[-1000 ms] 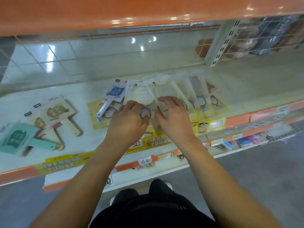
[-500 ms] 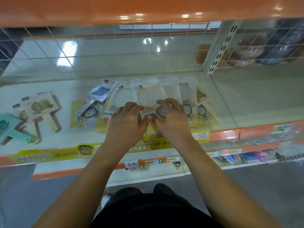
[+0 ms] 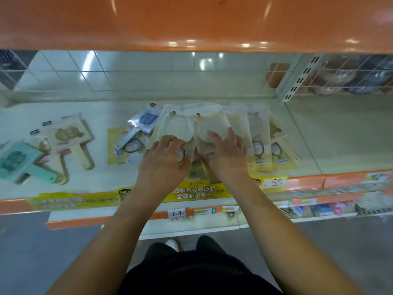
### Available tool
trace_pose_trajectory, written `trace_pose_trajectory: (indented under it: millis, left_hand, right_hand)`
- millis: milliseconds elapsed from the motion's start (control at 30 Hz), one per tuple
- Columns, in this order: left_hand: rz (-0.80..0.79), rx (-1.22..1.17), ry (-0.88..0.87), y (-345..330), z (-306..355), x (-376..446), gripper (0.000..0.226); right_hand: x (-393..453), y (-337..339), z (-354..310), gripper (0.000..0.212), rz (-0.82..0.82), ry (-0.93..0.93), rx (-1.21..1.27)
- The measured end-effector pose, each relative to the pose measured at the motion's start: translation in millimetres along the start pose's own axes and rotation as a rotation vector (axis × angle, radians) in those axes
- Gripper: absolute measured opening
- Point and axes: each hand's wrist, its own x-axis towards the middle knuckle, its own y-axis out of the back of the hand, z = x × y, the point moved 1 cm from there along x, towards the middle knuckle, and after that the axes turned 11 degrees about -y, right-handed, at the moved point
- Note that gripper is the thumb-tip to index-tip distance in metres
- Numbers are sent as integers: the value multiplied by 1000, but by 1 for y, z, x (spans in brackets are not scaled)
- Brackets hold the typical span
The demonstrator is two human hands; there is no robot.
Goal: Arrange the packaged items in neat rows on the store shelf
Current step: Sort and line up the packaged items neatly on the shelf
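Several clear-and-yellow packets lie side by side, overlapping, on the pale shelf. My left hand has its fingers curled over the lower end of the leftmost packet. My right hand lies flat on the packet beside it, fingers spread and pointing up-left. A blue-printed packet lies askew on a yellow one just left of the row.
Boxed items with handles, beige and teal, lie loose at the shelf's left. An orange shelf overhangs above. A slotted upright and wire mesh bound the bay at right. Price strip runs along the front edge.
The packets have been drawn together into a tighter overlapping row. My right hand has slid up onto a packet and flattened. The view has tilted downward.
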Motion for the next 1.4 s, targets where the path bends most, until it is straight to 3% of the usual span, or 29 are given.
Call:
trace_pose_trajectory:
  millis: [133, 333, 800, 1133, 1400]
  left_hand:
    - [-72, -46, 21, 3, -7, 7, 36]
    - [-98, -74, -27, 2, -17, 7, 36]
    - [-105, -108, -140, 1, -12, 16, 37]
    - [-69, -82, -268, -19, 38, 35, 39]
    - [-92, -54, -293, -59, 123, 61, 40]
  right_hand:
    - [1, 1, -8, 66, 6, -53, -72]
    - [0, -4, -13, 50, 125, -70, -122]
    - [-21, -5, 2, 40, 387, 4, 123]
    - [-21, 33, 46, 41, 436, -56, 184]
    - [-2, 58, 134, 46, 399, -70, 190]
